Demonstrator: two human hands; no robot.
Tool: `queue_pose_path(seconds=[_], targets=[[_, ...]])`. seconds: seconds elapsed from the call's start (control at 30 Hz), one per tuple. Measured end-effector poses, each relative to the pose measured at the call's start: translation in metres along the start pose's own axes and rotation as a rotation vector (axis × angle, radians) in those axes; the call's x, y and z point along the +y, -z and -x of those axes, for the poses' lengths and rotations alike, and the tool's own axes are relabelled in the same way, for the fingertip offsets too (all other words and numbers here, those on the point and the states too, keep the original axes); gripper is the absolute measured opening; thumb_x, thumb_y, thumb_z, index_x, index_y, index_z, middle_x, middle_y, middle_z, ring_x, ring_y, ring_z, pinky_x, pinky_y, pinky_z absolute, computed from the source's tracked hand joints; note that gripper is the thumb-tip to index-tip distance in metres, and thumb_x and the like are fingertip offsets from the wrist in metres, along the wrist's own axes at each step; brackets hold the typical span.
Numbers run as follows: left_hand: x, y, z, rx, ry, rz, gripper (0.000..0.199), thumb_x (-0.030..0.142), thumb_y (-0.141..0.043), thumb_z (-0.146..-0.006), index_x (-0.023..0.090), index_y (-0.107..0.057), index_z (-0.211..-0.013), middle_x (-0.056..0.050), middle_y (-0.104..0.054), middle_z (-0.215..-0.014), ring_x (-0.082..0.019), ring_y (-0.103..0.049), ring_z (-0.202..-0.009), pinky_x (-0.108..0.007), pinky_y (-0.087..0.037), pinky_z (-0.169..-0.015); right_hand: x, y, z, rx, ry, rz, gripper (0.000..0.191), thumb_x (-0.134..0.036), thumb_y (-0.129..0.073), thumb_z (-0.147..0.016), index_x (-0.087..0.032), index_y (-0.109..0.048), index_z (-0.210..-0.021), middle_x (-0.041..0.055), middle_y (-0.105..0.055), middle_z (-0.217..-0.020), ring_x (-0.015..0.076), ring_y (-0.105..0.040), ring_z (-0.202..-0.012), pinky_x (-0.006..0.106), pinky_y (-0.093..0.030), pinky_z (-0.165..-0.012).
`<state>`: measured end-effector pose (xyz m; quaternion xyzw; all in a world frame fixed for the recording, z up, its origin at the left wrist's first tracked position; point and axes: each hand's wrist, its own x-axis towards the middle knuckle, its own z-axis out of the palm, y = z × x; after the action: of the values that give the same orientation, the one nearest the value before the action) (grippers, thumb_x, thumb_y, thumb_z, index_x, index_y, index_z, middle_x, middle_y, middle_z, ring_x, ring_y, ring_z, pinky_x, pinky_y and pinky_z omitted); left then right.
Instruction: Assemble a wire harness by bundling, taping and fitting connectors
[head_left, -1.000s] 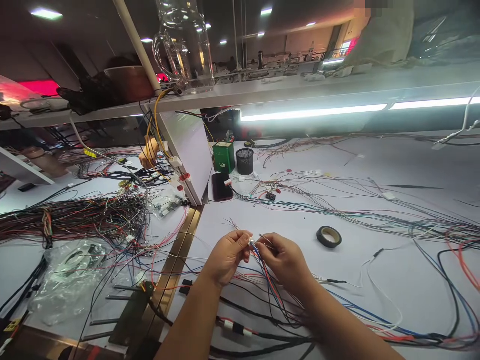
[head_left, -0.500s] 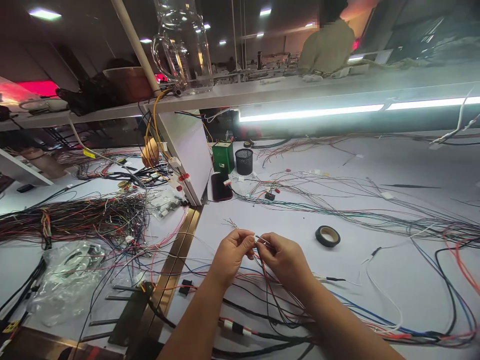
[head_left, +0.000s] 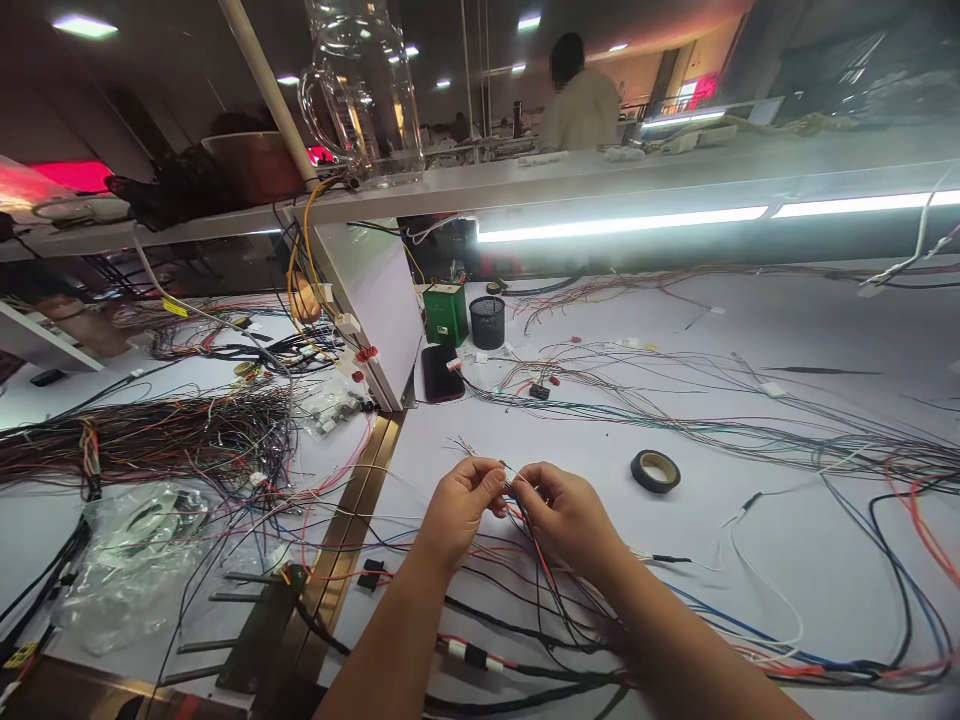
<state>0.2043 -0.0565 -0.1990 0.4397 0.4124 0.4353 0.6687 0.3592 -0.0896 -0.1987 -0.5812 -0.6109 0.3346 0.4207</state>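
In the head view my left hand (head_left: 463, 508) and my right hand (head_left: 564, 512) meet over the middle of the white table (head_left: 570, 440). Thumb and forefinger of the left are pinched on thin wires (head_left: 466, 448), whose loose ends stick out to the upper left. My right hand is closed on a wire too, a short way to the right. A small dark piece shows between the fingertips, too small to name. Red and black wires (head_left: 541, 562) run down from beneath my hands into the wire harness (head_left: 547, 680) near my forearms.
A roll of black tape (head_left: 655, 472) lies right of my hands. Behind them are a phone (head_left: 442, 374), a green box (head_left: 445, 314), a mesh cup (head_left: 487, 322) and a black connector (head_left: 539, 391). A pronged fixture (head_left: 262, 630), plastic bag (head_left: 142, 560) and wire bundle (head_left: 187, 430) lie left.
My right fingers have shifted slightly on the wire, and the small dark piece now shows above the fingertips. Both hands stay almost in place. A person in the background has moved left.
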Motion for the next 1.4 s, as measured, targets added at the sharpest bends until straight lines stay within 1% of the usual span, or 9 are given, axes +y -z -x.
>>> queue_pose_path(seconds=[0.23, 0.4, 0.57, 0.67, 0.77, 0.83, 1.03, 1.23, 1.4], targets=[[0.0, -0.003, 0.0, -0.008, 0.007, -0.075, 0.033, 0.043, -0.073, -0.075, 0.014, -0.063, -0.087, 0.0, -0.059, -0.074, -0.01, -0.054, -0.058, -0.025, -0.047, -0.058, 0.005, -0.007, 0.001, 0.039, 0.059, 0.148, 0.017, -0.033, -0.051, -0.089, -0.022, -0.061, -0.081, -0.0014, -0.066, -0.069, 0.013, -0.055, -0.055, 0.024, -0.04, -0.052], [0.002, 0.002, -0.001, 0.022, -0.016, -0.121, 0.033, 0.043, -0.071, -0.077, 0.013, -0.066, -0.089, -0.001, -0.06, -0.071, -0.009, -0.052, -0.058, -0.023, -0.044, -0.058, 0.005, 0.0, -0.001, 0.123, 0.192, 0.026, 0.019, -0.034, -0.05, -0.093, -0.021, -0.065, -0.094, 0.0032, -0.07, -0.087, 0.0161, -0.064, -0.077, 0.028, -0.05, -0.073], [0.004, 0.002, 0.0, 0.001, 0.069, 0.079, 0.034, 0.041, -0.073, -0.075, 0.012, -0.066, -0.091, 0.0, -0.057, -0.066, -0.009, -0.05, -0.057, -0.021, -0.042, -0.055, 0.006, 0.004, -0.001, 0.157, 0.23, -0.029, 0.027, -0.037, -0.047, -0.095, -0.021, -0.068, -0.103, 0.007, -0.072, -0.098, 0.0195, -0.067, -0.089, 0.03, -0.052, -0.08], [0.005, 0.001, 0.0, 0.005, 0.129, 0.192, 0.033, 0.04, -0.075, -0.074, 0.013, -0.066, -0.09, 0.001, -0.054, -0.062, -0.008, -0.05, -0.056, -0.02, -0.041, -0.054, 0.006, 0.005, 0.0, 0.111, 0.171, -0.016, 0.025, -0.037, -0.05, -0.093, -0.022, -0.069, -0.1, 0.0041, -0.073, -0.089, 0.0175, -0.067, -0.077, 0.028, -0.052, -0.071], [0.006, 0.0, 0.0, 0.029, 0.143, 0.244, 0.033, 0.038, -0.078, -0.071, 0.013, -0.066, -0.089, 0.001, -0.054, -0.063, -0.007, -0.05, -0.055, -0.02, -0.04, -0.053, 0.005, 0.006, 0.002, 0.112, 0.127, 0.05, 0.02, -0.033, -0.054, -0.089, -0.022, -0.071, -0.085, 0.0001, -0.067, -0.066, 0.0137, -0.058, -0.057, 0.024, -0.046, -0.056], [0.007, 0.0, 0.0, 0.041, 0.146, 0.257, 0.034, 0.037, -0.079, -0.07, 0.013, -0.066, -0.089, 0.001, -0.055, -0.063, -0.007, -0.05, -0.055, -0.02, -0.04, -0.053, 0.004, 0.006, 0.002, 0.123, 0.14, 0.085, 0.02, -0.029, -0.054, -0.087, -0.021, -0.069, -0.076, -0.001, -0.062, -0.059, 0.0125, -0.054, -0.053, 0.023, -0.043, -0.053], [0.007, 0.0, 0.0, 0.011, 0.145, 0.255, 0.033, 0.037, -0.078, -0.072, 0.012, -0.066, -0.091, 0.001, -0.055, -0.064, -0.007, -0.051, -0.055, -0.02, -0.04, -0.052, -0.001, 0.007, 0.003, 0.072, 0.228, 0.119, 0.019, -0.026, -0.054, -0.087, -0.022, -0.07, -0.08, -0.0005, -0.064, -0.064, 0.0119, -0.055, -0.057, 0.022, -0.042, -0.057], [0.008, 0.002, 0.001, 0.0, 0.179, 0.214, 0.035, 0.038, -0.078, -0.072, 0.011, -0.066, -0.091, 0.001, -0.054, -0.062, -0.007, -0.05, -0.053, -0.02, -0.039, -0.05, 0.002, 0.009, 0.001, 0.145, 0.413, 0.335, 0.02, -0.021, -0.05, -0.088, -0.021, -0.07, -0.082, 0.0004, -0.062, -0.064, 0.0115, -0.053, -0.058, 0.023, -0.041, -0.059], [0.009, 0.002, 0.001, 0.008, 0.195, 0.205, 0.039, 0.04, -0.08, -0.068, 0.011, -0.067, -0.089, 0.002, -0.055, -0.06, -0.007, -0.05, -0.052, -0.02, -0.038, -0.05, 0.002, 0.01, 0.001, 0.182, 0.473, 0.395, 0.021, -0.02, -0.05, -0.088, -0.021, -0.07, -0.081, 0.0002, -0.062, -0.063, 0.0107, -0.054, -0.057, 0.022, -0.039, -0.058]])
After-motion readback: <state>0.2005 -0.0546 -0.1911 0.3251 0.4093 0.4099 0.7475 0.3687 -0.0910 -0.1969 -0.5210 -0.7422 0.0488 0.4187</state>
